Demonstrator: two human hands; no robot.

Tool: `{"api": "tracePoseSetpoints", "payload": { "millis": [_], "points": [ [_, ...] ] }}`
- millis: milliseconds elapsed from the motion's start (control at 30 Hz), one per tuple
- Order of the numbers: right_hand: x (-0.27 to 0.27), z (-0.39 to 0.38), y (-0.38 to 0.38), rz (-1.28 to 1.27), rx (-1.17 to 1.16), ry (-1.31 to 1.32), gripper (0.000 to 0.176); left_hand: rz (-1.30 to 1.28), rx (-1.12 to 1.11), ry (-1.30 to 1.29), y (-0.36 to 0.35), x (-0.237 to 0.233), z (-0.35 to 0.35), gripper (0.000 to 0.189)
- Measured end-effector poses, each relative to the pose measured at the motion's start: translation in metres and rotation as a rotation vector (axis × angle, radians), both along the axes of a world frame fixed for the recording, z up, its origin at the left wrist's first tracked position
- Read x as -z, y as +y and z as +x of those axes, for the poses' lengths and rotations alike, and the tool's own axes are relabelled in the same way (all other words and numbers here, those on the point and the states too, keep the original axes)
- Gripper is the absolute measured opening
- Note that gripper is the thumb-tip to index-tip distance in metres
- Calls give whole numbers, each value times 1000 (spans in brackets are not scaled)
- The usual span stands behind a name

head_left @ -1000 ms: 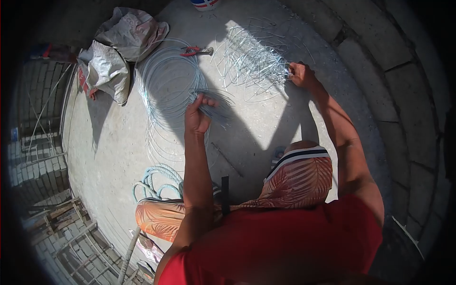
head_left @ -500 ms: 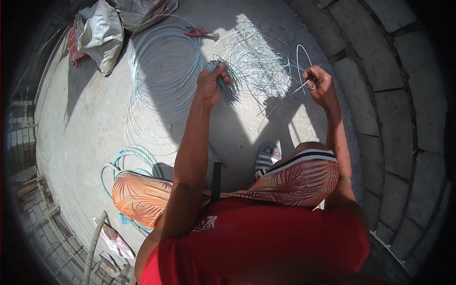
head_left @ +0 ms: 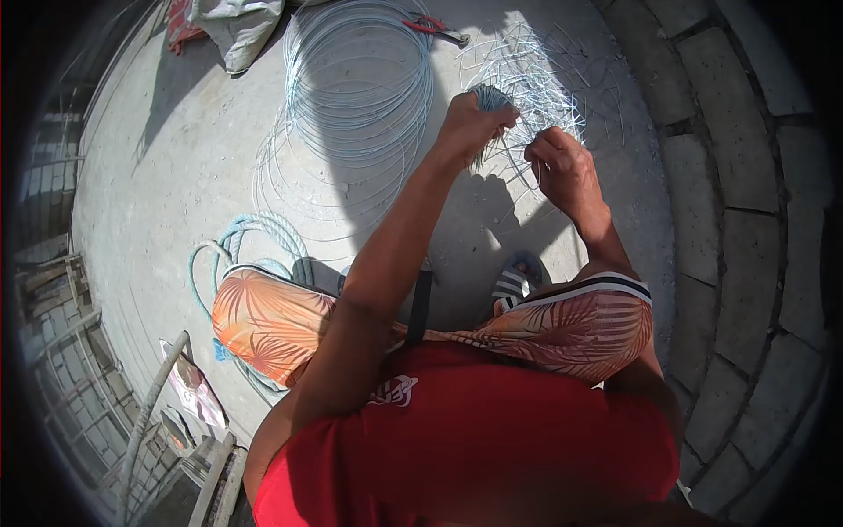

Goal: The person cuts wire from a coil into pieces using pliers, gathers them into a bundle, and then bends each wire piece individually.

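Observation:
My left hand (head_left: 476,128) is closed round a bundle of cut wires (head_left: 490,97), whose ends stick out above and below the fist. Close beside it on the right, my right hand (head_left: 565,167) has its fingers pinched together on thin wire, mostly hidden by the fingers. Just beyond both hands lies a loose pile of cut wire pieces (head_left: 527,72) on the concrete, partly in bright sun. A large coil of wire (head_left: 303,105) rests on the ground to the left of my left hand.
Red-handled pliers (head_left: 428,25) lie at the coil's upper right edge. Blue rope (head_left: 265,230) is heaped beside my knee. White sacks (head_left: 250,37) stand at the upper left. A block wall (head_left: 733,224) runs along the right; a metal bar (head_left: 149,422) rises at lower left.
My right hand has come in from the right, close to the bundle in my left hand. The wire loop that stood up from it no longer shows. The whole view has shifted.

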State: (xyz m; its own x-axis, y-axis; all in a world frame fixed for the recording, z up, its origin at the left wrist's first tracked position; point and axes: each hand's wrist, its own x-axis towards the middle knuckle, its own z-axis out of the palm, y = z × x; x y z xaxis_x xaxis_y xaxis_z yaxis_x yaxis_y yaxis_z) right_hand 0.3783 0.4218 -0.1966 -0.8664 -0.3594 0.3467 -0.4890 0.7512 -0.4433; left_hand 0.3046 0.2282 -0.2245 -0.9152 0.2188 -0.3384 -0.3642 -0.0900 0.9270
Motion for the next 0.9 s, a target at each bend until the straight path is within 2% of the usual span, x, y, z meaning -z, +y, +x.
{"api": "tracePoseSetpoints", "payload": {
  "millis": [100, 167, 333, 367, 433, 533, 633, 733, 833, 867, 900],
  "points": [
    [6, -1, 25, -50, 69, -201, 13, 501, -66, -154, -34, 15, -15, 13],
    [12, 3, 42, -82, 58, -182, 12, 554, -160, -237, -57, 16, -25, 14],
    [23, 3, 69, -251, 1, -158, 12, 733, -90, -280, -96, 33, -35, 11],
    [19, 4, 71, -227, 72, -289, 14, 728, -73, -253, -94, 39, -34, 11],
    [6, 4, 59, -276, 215, -373, 16, 710, -43, -195, -77, 35, -25, 12],
    [0, -2, 52, -250, 294, -388, 25, 584, 8, -109, -48, 35, -13, 10],
    [2, -9, 46, -261, 276, -339, 33, 421, 62, 42, -13, 21, 5, 20],
    [-8, -11, 35, -283, 264, -384, 30, 339, 175, 210, 14, 11, 19, 33],
    [-11, -10, 28, -238, 202, -291, 29, -61, 315, 239, 21, 8, 24, 35],
    [-10, -11, 26, -295, 167, -311, 28, -188, 352, 259, 26, 12, 26, 34],
    [-7, -11, 25, -353, 140, -342, 28, -277, 393, 126, 28, 20, 23, 54]
  ]
}}
